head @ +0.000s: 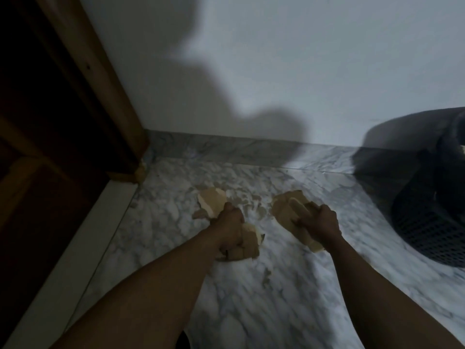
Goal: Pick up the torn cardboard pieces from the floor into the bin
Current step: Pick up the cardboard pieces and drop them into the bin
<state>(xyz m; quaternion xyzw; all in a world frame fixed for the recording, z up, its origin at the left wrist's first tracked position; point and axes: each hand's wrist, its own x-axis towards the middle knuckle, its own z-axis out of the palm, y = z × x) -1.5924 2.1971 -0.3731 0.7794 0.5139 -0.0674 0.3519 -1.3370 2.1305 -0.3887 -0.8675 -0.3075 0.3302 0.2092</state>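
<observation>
My left hand [230,226] grips a bunch of torn tan cardboard pieces [211,201]; some stick out above the fist and some below it at the wrist. My right hand [320,222] grips another bundle of cardboard pieces [284,210], which juts out to the left of the fingers and down past the wrist. Both hands hover just over the marble floor [251,285]. The dark bin [432,222], with a perforated wall and a dark liner, stands at the right edge, about a forearm's length from my right hand.
A dark wooden door with its frame [105,96] fills the left side, with a pale threshold strip below it. A white wall [276,59] with a marble skirting runs along the back. A small tan scrap [139,172] lies at the foot of the door frame.
</observation>
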